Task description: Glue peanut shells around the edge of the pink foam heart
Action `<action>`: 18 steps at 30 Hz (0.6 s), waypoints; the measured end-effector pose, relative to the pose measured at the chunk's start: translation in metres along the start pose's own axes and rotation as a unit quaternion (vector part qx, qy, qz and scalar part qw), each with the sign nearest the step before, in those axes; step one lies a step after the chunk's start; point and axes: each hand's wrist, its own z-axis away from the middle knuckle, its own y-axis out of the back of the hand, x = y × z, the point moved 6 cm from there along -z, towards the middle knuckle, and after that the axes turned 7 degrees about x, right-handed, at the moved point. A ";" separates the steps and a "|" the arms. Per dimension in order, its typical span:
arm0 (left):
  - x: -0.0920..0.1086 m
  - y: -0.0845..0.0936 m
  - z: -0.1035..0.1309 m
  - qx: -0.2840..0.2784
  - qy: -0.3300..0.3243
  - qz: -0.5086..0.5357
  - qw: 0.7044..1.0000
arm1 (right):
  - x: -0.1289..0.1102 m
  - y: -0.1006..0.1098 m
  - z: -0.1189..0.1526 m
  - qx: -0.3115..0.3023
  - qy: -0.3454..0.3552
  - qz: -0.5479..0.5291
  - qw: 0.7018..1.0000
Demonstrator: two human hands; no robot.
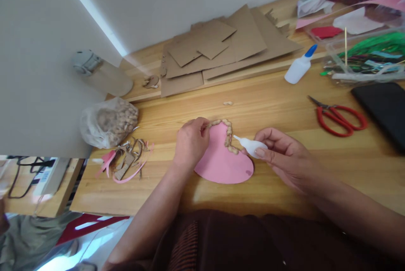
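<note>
A pink heart-like cutout (223, 165) lies flat on the wooden table, with a row of peanuts (228, 134) along part of its upper edge. My left hand (192, 141) is at the cutout's upper left, its fingers pinched at the end of the row; what they hold, if anything, is hidden. My right hand (281, 155) grips a small white squeeze bottle (253, 147), its thin tip pointing left, close to the peanuts. One loose peanut (228, 103) lies beyond the cutout.
Cardboard sheets (218, 47) lie at the back. Red-handled scissors (338, 119), a blue-capped bottle (299, 68), a phone (381, 108) and a craft box (363, 60) are on the right. At left are a bag of peanuts (110, 121), scraps (129, 159) and a jar (110, 77).
</note>
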 end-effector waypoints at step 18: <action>0.007 -0.001 0.000 0.004 -0.034 -0.071 0.997 | 0.000 0.000 -0.002 -0.008 0.007 -0.013 1.000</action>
